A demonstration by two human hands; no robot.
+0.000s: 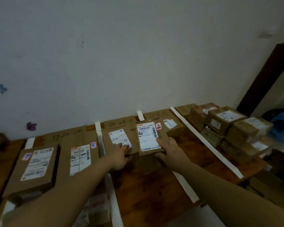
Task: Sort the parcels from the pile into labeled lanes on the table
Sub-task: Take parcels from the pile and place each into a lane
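Both forearms stretch out over the bench [146, 194]. My right hand [167, 149] grips a small parcel [147, 138] by its near right corner, thumb on the label and fingers curled beneath. It holds the parcel up over the white strip [184, 184] between the second and third lanes. My left hand [120, 157] lies on a flat box [116, 136] just beside the parcel, fingers across its label. Whether it pinches that box's edge or only presses it, I cannot tell.

The sort looks well short of half done. A big box [34, 167] and a slim box [79, 154] lie in the left lane, the flat box in the middle one, and a back box [170, 124] at the far end of the third. The pile [233, 128] at the right end holds a good many more (stacked at least two high), so most of the work is ahead.

The parcel's label begins "948 0507-00", then blurs and seems to end in 42, with barcodes below. Its bottom line is Chinese print too soft to read. A red-edged sticker [159, 126] beside the label carries one handwritten character. Handwritten headings [120, 124] on cardboard at the back of each lane are too faint to make out.
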